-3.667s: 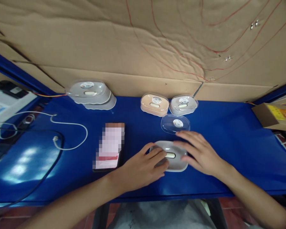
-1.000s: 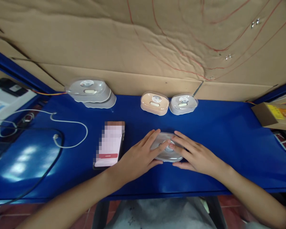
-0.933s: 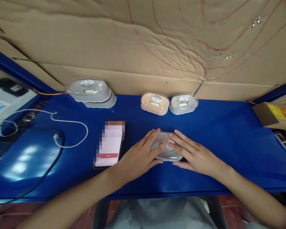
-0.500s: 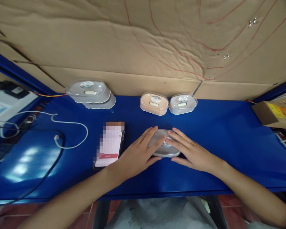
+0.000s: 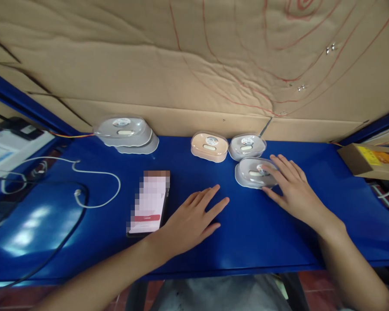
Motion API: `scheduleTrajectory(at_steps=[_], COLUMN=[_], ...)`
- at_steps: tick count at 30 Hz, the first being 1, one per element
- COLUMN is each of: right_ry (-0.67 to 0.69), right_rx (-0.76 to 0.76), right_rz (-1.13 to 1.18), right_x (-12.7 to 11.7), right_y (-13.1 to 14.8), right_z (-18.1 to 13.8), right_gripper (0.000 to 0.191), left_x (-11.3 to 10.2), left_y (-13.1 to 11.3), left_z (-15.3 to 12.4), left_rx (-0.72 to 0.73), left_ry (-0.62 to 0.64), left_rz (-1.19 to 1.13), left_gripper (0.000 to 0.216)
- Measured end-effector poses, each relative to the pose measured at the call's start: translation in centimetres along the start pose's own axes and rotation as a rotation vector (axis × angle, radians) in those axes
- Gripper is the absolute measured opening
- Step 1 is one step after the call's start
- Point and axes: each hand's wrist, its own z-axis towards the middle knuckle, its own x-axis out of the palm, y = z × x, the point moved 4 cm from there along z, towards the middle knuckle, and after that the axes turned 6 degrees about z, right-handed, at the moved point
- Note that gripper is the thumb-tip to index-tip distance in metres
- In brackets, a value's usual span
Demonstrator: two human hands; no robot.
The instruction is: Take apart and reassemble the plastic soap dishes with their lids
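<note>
A grey soap box with a clear lid [image 5: 253, 172] lies on the blue table [image 5: 278, 233], just in front of another grey lidded box [image 5: 247, 146] and a peach lidded box [image 5: 209, 146]. My right hand [image 5: 291, 190] rests with stretched fingers on the right side of the near grey box. My left hand [image 5: 194, 220] lies flat on the table with fingers spread, holding nothing, right of a phone [image 5: 149, 201].
A stack of larger grey lidded boxes [image 5: 125, 131] stands at the back left. A white cable [image 5: 94, 183] and a black cable [image 5: 52, 246] loop at the left. A cardboard box [image 5: 369, 162] sits at the right edge. A cardboard wall [image 5: 194, 65] backs the table.
The clear lid went onto the grey box under both hands. My right hand has then slid the closed box back and to the right, beside the other boxes. My left hand stayed, now on bare table.
</note>
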Motion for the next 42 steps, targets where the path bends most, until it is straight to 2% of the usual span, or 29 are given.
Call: scheduleTrajectory(at_steps=[4, 7, 10, 12, 14, 16, 18, 21, 24, 25, 28, 31, 34, 38, 40, 42], right_ry=[-0.004, 0.054, 0.074, 0.033, 0.008, 0.05, 0.114, 0.143, 0.154, 0.163, 0.202, 0.259, 0.209, 0.086, 0.059, 0.074], right_rx=[-0.119, -0.243, -0.3, -0.253, -0.135, -0.012, 0.019, -0.023, -0.099, -0.164, -0.199, -0.184, -0.15, -0.078, -0.059, -0.039], right_rz=[0.097, 0.077, 0.031, -0.003, -0.038, -0.051, -0.041, -0.023, 0.025, 0.108, 0.36, 0.491, 0.504, 0.402, 0.353, 0.332], right_x=[1.1, 2.5, 4.0, 4.7, 5.4, 6.1, 6.7, 6.7, 6.1, 5.8, 5.2, 5.2, 4.9, 4.8, 5.3, 6.1], right_y=[1.6, 4.4, 6.3, 6.7, 6.4, 6.2, 6.5, 7.7, 9.0, 9.5, 9.5, 8.6, 7.6, 7.1, 7.2, 7.3], right_z=[1.5, 3.6, 7.1, 10.2, 13.3, 15.8, 17.0, 16.0, 11.9, 10.2, 5.1, 2.2, 2.1, 3.6, 4.0, 4.1], right_gripper=[0.068, 0.065, 0.061, 0.059, 0.061, 0.074, 0.076, 0.065, 0.062, 0.065, 0.075, 0.074, 0.068, 0.061, 0.059, 0.058], left_x=[0.1, 0.0, -0.2, -0.6, -1.0, -1.5, -2.0, -2.4, -2.5, -2.4, -1.8, -1.1, -0.9, -1.8, -2.1, -2.0], left_y=[-0.3, -0.5, -0.5, -0.5, -0.4, -0.4, -0.5, -0.5, -0.2, 0.0, 0.6, 0.7, 0.2, -0.7, -1.1, -1.5], left_z=[0.2, 0.3, 0.3, 0.3, 0.2, 0.1, 0.1, 0.0, 0.1, 0.1, 0.1, 0.0, -0.1, -0.3, -0.5, -0.6], left_rx=[0.026, 0.041, 0.055, 0.058, 0.059, 0.059, 0.052, 0.041, -0.009, -0.038, -0.11, -0.109, -0.065, 0.038, 0.128, 0.193], left_ry=[0.009, -0.012, -0.063, -0.111, -0.17, -0.231, -0.28, -0.323, -0.33, -0.328, -0.314, -0.289, -0.282, -0.327, -0.279, -0.169], left_rz=[0.028, 0.02, 0.005, -0.009, -0.023, -0.031, -0.031, -0.027, -0.018, -0.015, -0.041, -0.13, -0.135, -0.032, -0.066, -0.112], left_gripper=[0.052, 0.049, 0.043, 0.039, 0.035, 0.033, 0.03, 0.028, 0.032, 0.037, 0.067, 0.097, 0.103, 0.07, 0.061, 0.065])
